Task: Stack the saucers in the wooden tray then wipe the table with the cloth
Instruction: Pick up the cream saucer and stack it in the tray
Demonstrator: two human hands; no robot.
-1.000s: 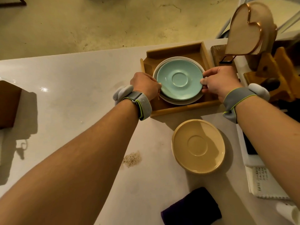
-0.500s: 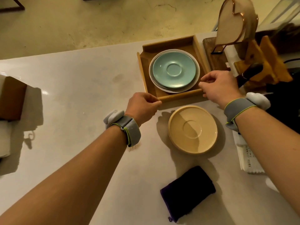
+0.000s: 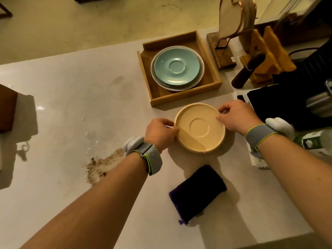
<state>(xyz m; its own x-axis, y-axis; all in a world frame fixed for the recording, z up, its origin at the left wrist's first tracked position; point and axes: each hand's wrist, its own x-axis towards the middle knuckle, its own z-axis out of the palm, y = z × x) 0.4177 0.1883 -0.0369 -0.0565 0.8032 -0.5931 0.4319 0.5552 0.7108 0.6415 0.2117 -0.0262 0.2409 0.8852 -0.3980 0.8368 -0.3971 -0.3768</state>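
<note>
A cream saucer (image 3: 199, 128) lies on the white table just in front of the wooden tray (image 3: 183, 98). My left hand (image 3: 159, 133) grips its left rim and my right hand (image 3: 237, 116) grips its right rim. Inside the tray a teal saucer (image 3: 177, 66) rests on top of a white saucer (image 3: 201, 76). A dark purple cloth (image 3: 197, 192) lies folded on the table near the front, below the cream saucer.
A patch of brown crumbs (image 3: 102, 164) and water droplets (image 3: 90, 136) mark the table to the left of my left arm. A heart-shaped stand (image 3: 231, 27), yellow holder (image 3: 267, 51), dark items and a bottle (image 3: 312, 141) crowd the right side. A brown box (image 3: 7, 108) sits far left.
Both hands left the teal saucer in the tray, drew back toward me and closed on the rims of the cream saucer.
</note>
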